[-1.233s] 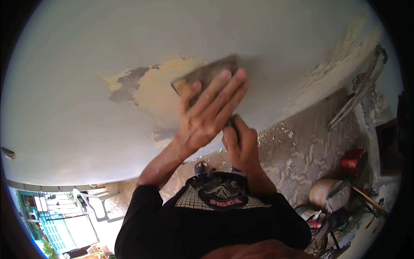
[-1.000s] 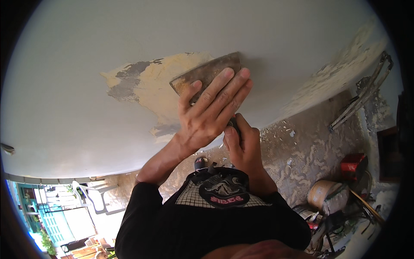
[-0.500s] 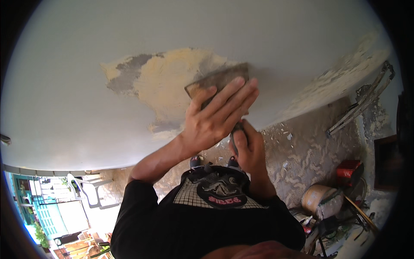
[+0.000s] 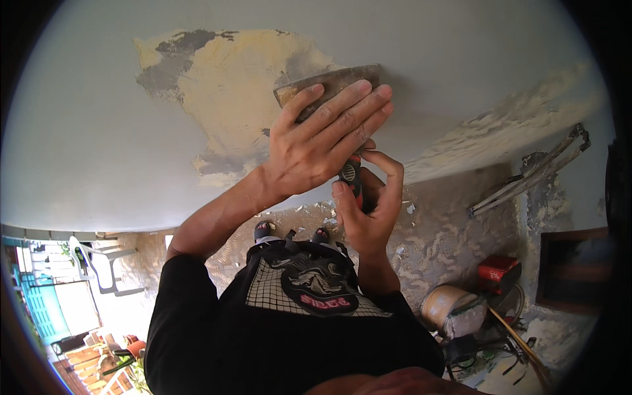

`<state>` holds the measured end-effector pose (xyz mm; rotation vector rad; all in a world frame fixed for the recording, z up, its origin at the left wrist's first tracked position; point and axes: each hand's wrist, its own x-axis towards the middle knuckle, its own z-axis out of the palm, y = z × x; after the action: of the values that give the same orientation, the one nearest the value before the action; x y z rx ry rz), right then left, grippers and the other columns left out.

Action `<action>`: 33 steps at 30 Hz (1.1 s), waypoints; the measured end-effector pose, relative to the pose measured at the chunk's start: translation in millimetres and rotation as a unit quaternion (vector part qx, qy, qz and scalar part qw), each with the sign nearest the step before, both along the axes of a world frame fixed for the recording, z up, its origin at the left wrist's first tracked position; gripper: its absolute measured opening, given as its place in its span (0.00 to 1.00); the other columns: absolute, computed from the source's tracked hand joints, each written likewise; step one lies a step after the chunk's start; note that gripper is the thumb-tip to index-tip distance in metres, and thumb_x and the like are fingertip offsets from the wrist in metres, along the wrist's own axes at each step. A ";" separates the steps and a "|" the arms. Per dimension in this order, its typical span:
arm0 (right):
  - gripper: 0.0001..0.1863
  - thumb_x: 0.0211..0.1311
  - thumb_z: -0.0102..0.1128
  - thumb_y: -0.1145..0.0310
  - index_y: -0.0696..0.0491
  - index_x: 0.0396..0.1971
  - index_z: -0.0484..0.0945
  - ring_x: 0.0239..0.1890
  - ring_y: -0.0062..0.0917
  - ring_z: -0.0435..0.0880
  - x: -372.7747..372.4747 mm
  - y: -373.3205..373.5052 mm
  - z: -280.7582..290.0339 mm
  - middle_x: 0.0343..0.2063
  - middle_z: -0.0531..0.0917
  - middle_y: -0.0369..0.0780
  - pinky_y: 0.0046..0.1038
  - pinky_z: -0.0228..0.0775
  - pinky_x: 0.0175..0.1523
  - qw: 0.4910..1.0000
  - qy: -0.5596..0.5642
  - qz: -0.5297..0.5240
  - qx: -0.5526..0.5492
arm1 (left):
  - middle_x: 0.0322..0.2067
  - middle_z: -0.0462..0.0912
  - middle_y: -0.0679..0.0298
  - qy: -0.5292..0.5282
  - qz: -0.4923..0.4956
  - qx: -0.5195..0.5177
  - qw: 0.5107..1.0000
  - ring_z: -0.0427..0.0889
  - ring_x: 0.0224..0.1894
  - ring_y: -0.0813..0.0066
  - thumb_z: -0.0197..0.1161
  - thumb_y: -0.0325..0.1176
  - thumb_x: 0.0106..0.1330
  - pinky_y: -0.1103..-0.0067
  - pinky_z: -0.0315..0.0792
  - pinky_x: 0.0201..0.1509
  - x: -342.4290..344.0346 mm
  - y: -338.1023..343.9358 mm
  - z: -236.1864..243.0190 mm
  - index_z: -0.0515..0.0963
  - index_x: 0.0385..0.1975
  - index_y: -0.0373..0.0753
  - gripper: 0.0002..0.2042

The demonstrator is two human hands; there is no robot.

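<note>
A wide putty knife [image 4: 342, 78] has its dusty metal blade against the grey-white wall [image 4: 428, 39], beside a patch of exposed yellowish and grey filler [image 4: 227, 82]. My left hand [image 4: 322, 135] lies flat over the blade, fingers stretched and slightly spread. Below it, my right hand [image 4: 370, 220] holds the black and red handle [image 4: 351, 174] between thumb and fingers. The left hand covers the lower blade and the joint with the handle. Both of my forearms come up from the lower part of the view.
Paint flakes litter the patterned floor [image 4: 428, 230] around my sandalled feet [image 4: 263, 229]. At right are a round drum-like container [image 4: 451, 306], a red box [image 4: 498, 273], and a peeling stretch of wall [image 4: 507, 125]. A white plastic chair [image 4: 105, 263] stands at left.
The view has shifted, so the wall patch sits higher and further left. The putty knife is slightly further right relative to it. My right fingers have loosened and shifted, exposing more handle.
</note>
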<state>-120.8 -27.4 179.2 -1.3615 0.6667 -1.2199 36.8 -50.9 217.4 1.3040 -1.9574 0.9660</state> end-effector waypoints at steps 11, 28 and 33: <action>0.22 0.57 0.72 0.81 0.67 0.52 0.79 0.36 0.23 0.87 -5.3 11.8 -38.1 0.39 0.87 0.50 0.22 0.79 0.41 0.971 0.042 -0.144 -0.184 | 0.63 0.82 0.75 0.055 0.011 -0.021 0.998 0.78 0.66 0.78 0.65 0.48 0.68 0.68 0.67 0.69 -11.3 2.8 -12.0 0.83 0.59 0.52 0.21; 0.20 0.56 0.73 0.79 0.67 0.49 0.80 0.28 0.22 0.83 15.0 3.8 -52.3 0.28 0.84 0.45 0.23 0.76 0.33 0.950 -0.001 -0.202 -0.239 | 0.61 0.83 0.77 0.008 0.007 -0.028 1.000 0.79 0.64 0.78 0.63 0.47 0.72 0.68 0.57 0.75 -3.4 -3.6 -22.0 0.84 0.57 0.55 0.17; 0.21 0.55 0.74 0.79 0.66 0.50 0.80 0.26 0.21 0.82 10.8 -10.5 -15.2 0.25 0.83 0.44 0.22 0.74 0.31 0.942 0.003 -0.215 -0.259 | 0.63 0.82 0.76 0.034 -0.005 -0.065 0.997 0.77 0.67 0.79 0.65 0.42 0.69 0.67 0.60 0.73 -9.8 -14.0 21.1 0.83 0.58 0.54 0.17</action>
<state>-110.0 -37.8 164.1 -1.7008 0.6976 -1.8366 27.0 -64.9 238.5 1.2374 -1.8169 1.0136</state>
